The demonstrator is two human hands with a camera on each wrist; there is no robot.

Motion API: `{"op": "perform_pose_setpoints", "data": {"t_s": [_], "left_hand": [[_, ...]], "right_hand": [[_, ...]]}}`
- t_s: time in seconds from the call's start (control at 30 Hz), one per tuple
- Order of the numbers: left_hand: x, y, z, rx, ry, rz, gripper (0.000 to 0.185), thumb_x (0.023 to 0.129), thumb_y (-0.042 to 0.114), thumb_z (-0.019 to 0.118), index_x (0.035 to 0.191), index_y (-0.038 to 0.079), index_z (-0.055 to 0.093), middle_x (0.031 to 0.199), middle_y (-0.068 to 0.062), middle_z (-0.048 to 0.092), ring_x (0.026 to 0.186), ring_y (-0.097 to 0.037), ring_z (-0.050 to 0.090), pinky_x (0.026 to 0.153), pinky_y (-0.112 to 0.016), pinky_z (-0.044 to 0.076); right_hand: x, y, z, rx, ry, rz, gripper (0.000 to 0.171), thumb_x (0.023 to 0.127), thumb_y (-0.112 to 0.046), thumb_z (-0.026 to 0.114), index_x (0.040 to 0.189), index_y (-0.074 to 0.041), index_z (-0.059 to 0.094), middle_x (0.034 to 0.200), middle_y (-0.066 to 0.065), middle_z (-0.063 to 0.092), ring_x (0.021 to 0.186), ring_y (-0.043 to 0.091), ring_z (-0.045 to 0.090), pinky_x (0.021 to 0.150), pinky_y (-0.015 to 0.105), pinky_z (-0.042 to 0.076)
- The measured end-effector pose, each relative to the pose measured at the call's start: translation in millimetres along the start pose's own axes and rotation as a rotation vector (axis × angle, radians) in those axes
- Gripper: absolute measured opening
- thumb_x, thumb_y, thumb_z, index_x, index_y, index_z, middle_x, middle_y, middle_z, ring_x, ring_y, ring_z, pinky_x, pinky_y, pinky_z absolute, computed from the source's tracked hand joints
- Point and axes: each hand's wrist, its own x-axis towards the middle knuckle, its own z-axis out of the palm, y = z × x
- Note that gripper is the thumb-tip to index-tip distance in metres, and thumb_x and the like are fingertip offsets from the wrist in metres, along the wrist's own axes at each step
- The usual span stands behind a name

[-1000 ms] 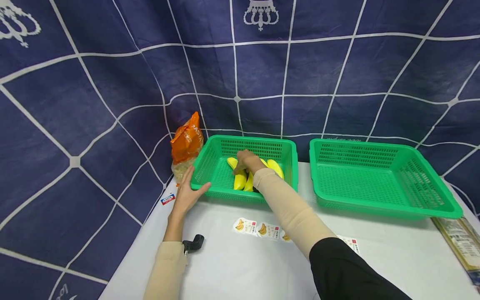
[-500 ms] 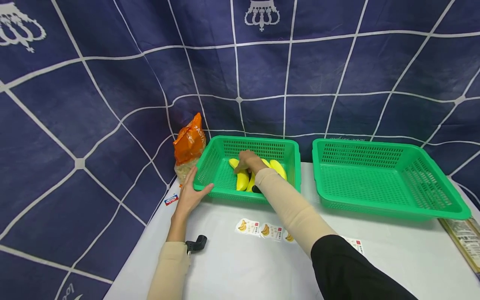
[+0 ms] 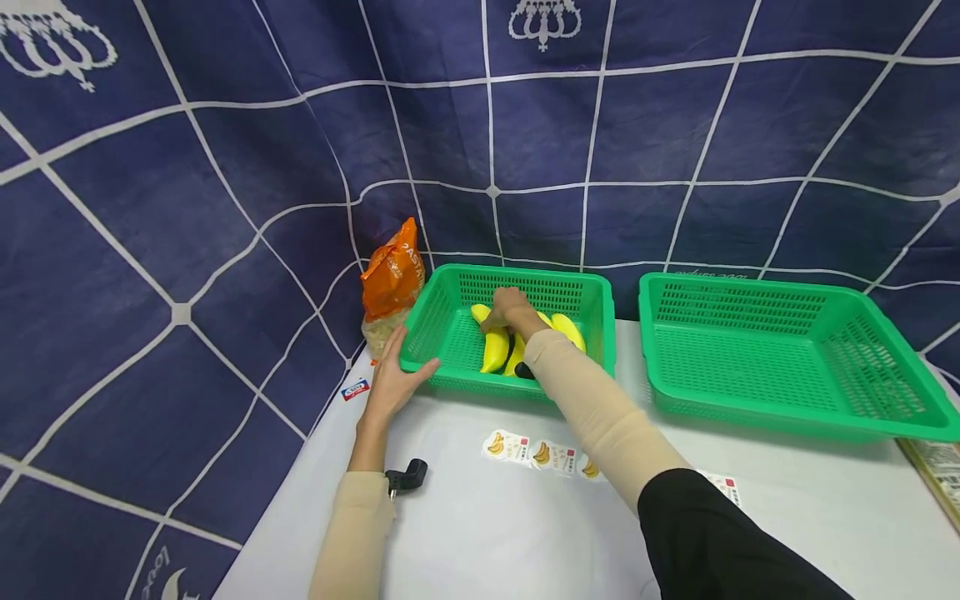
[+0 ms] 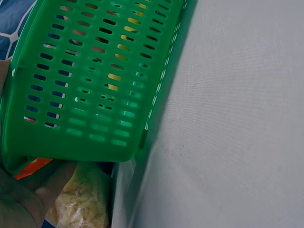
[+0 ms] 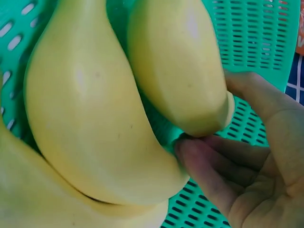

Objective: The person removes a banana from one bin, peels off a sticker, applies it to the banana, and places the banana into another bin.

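A bunch of yellow bananas [image 3: 497, 350] lies in the left green basket [image 3: 450, 333] on the white table. My right hand [image 3: 511, 307] reaches into the basket and lies on top of the bunch. In the right wrist view its fingers [image 5: 213, 166] curl round the tip of one banana [image 5: 178, 66]. My left hand [image 3: 394, 379] rests with straight fingers against the basket's front left corner, thumb along the front wall. In the left wrist view the basket wall [image 4: 95, 85] is close, with part of that hand's palm [image 4: 26, 202] below it.
A second green basket [image 3: 780, 350] with nothing in it stands to the right. An orange pasta bag [image 3: 392, 279] leans behind the left basket. Banana stickers [image 3: 540, 455], a small black object [image 3: 408, 477] and a label [image 3: 355, 390] lie on the table [image 3: 787, 517].
Both hands keep their places on the bananas and at the basket corner. Only the head view has shifted a little.
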Motion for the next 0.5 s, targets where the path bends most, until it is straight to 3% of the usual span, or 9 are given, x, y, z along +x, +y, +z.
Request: {"op": "perform_pose_setpoints", "data": {"t_s": [0.23, 0.37, 0.5], "left_hand": [[-1.3, 5.8, 3.7, 0.019, -0.021, -0.005, 0.097, 0.080, 0.051, 0.073, 0.156, 0.019, 0.022, 0.164, -0.004, 0.019, 0.149, -0.035, 0.022, 0.117, -0.061, 0.024], [-1.6, 5.8, 2.2, 0.012, -0.022, -0.016, 0.097, 0.080, 0.053, 0.073, 0.156, 0.020, 0.022, 0.164, -0.003, 0.018, 0.149, -0.035, 0.022, 0.117, -0.060, 0.025], [0.7, 4.6, -1.6, 0.015, -0.020, -0.013, 0.098, 0.081, 0.053, 0.072, 0.157, 0.019, 0.021, 0.164, -0.002, 0.017, 0.149, -0.034, 0.021, 0.118, -0.058, 0.024]], "right_hand": [[-14, 4, -12, 0.006, 0.057, 0.012, 0.038, 0.079, -0.035, 0.079, 0.094, -0.003, 0.064, 0.077, 0.008, 0.065, 0.068, 0.021, 0.072, 0.050, 0.022, 0.054], [-26, 0, -25, 0.013, 0.105, -0.005, 0.035, 0.079, -0.034, 0.079, 0.088, -0.003, 0.067, 0.067, 0.005, 0.065, 0.062, 0.019, 0.070, 0.050, 0.020, 0.053], [-42, -6, -41, 0.016, 0.155, -0.032, 0.031, 0.079, -0.034, 0.080, 0.082, -0.005, 0.067, 0.068, 0.005, 0.065, 0.057, 0.016, 0.066, 0.050, 0.019, 0.053]]}}
